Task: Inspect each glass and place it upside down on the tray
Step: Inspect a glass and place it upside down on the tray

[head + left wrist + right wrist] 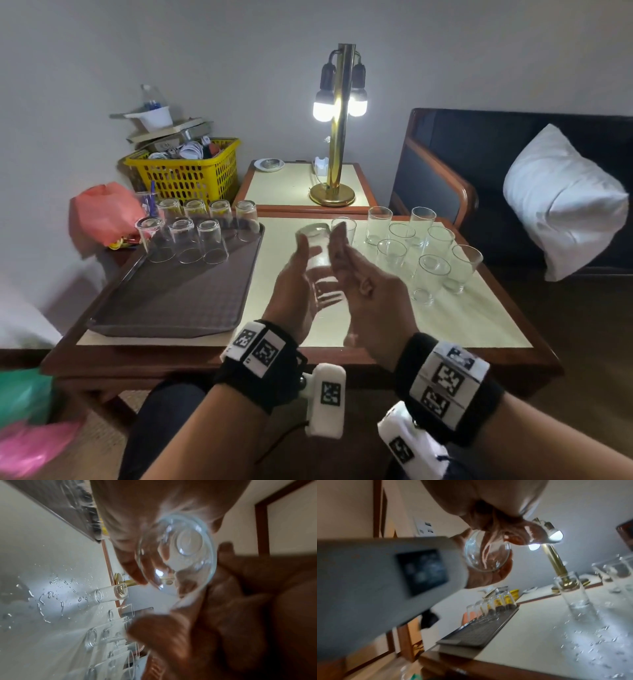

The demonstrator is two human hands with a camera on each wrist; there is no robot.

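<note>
Both hands hold a clear glass (317, 260) up over the middle of the table, tilted with its base away from me. My left hand (294, 277) lies along its left side and my right hand (363, 274) along its right side. In the left wrist view I look into the glass (178, 555) and see fingers curved behind it. In the right wrist view the fingers wrap the glass (488, 555). The brown tray (171, 301) at the left carries several upside-down glasses (185, 240) along its far end. Several upright glasses (428, 246) stand on the table at the right.
Water drops (51, 597) lie on the cream tabletop. A lit brass lamp (337, 137) stands on the side table behind. A yellow basket (185, 171) and a red bag (102, 212) sit beyond the tray. A dark chair with a white pillow (561, 202) is at the right.
</note>
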